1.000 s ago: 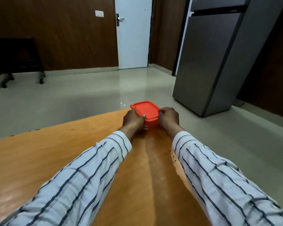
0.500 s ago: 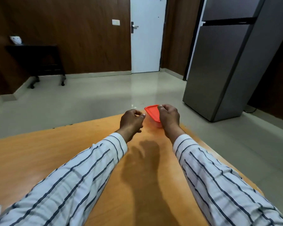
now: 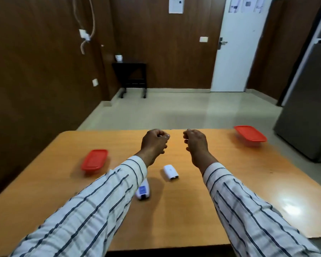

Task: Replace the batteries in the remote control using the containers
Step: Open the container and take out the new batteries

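**Hands raised over bench, nothing visibly held**

Presently noted: left hand [image 3: 153, 143] and right hand [image 3: 195, 143] lifted above the far half of the wooden bench [image 3: 230, 191], close to one another but not touching. Fingers of both curled loosely inward; whether anything small sits inside either curl cannot be told. Remote control [image 3: 143, 191] lying near the bench's middle, partly hidden under the left striped sleeve [image 3: 100, 201], blue patch showing in its open back. White battery cover [image 3: 170, 173] just beside it, toward the far edge, apart from the remote. Left red-lidded container [image 3: 95, 161] near the left edge, lid on. Right red-lidded container [image 3: 250, 135] at the far right corner, lid on. Both containers well apart from the hands.
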